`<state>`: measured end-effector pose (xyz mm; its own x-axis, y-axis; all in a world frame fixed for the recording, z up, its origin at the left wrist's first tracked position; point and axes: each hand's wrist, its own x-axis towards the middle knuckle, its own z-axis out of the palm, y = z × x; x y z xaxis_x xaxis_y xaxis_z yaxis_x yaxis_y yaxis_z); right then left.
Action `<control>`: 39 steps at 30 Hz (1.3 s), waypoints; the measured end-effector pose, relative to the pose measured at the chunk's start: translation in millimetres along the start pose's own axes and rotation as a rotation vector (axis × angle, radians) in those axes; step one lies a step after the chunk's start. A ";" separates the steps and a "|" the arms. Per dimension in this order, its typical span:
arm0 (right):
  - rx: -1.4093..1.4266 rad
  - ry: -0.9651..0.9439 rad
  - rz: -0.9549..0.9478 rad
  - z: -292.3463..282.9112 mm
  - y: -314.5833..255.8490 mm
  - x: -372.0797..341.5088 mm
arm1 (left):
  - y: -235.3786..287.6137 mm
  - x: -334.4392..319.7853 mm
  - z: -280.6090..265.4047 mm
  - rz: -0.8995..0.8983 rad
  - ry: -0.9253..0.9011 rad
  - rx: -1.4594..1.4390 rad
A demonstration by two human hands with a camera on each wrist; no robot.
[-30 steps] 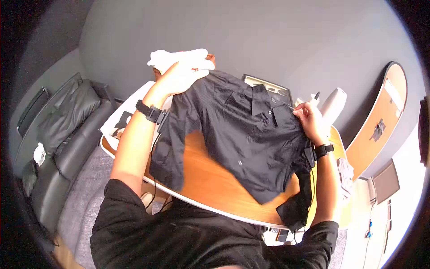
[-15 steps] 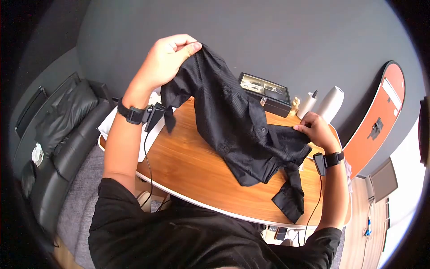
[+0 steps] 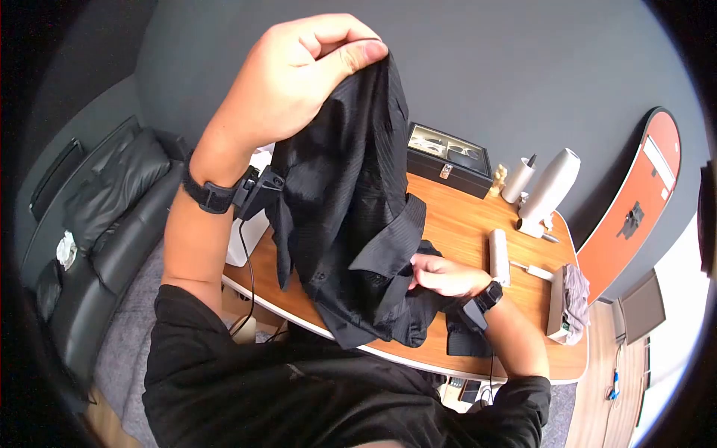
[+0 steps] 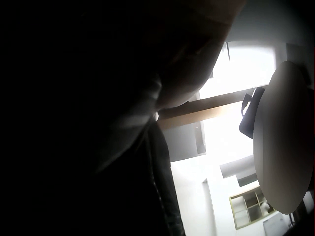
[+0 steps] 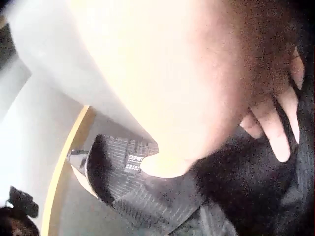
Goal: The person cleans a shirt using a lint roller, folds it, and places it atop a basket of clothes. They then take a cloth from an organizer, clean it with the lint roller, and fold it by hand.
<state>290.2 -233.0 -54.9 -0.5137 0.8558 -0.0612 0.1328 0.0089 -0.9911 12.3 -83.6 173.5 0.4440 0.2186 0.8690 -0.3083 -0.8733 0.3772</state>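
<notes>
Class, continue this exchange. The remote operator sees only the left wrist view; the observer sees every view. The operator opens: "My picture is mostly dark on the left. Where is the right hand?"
Observer: In the head view, the right hand touches the black shirt by its collar.

Operator: Is anything printed there?

Observer: Yes. The right wrist view shows a label inside the collar reading ESPRIT; its smaller print is too blurred to read.

Operator: And what stands on the table's far side?

Observer: The head view shows a black display case on the wooden table, near the grey wall.
</notes>
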 end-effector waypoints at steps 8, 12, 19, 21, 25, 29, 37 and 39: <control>0.093 0.665 -0.253 63.1 -110.3 -73.8 | 26.1 -0.5 -30.6 -0.053 0.197 0.015; -0.212 1.073 -0.670 73.9 -153.9 -140.4 | 28.3 0.6 -55.2 0.099 0.249 0.059; -1.240 1.820 -0.677 84.8 -255.8 -260.8 | 68.2 6.5 -71.1 0.449 0.255 0.040; -1.670 1.753 -0.784 104.1 -315.3 -203.5 | 71.5 15.4 -84.5 0.464 0.275 0.057; -1.758 1.864 -0.735 65.3 -391.6 -201.6 | 79.4 49.4 -93.0 0.509 0.282 -0.011; -1.782 1.694 -0.589 -65.8 -367.3 -191.5 | 58.8 68.1 -53.8 0.248 0.347 0.446; -1.580 1.355 -0.169 -191.3 -166.8 -52.7 | -152.3 36.8 8.9 -0.361 -0.176 0.520; -1.392 1.221 0.037 -210.0 -106.4 -32.5 | -207.9 -1.5 28.1 -0.265 -0.263 0.552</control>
<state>470.8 -153.1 77.4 0.2435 0.7121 0.6585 0.9697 -0.1912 -0.1517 99.4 85.3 84.7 0.6573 0.4040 0.6362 0.2844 -0.9147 0.2870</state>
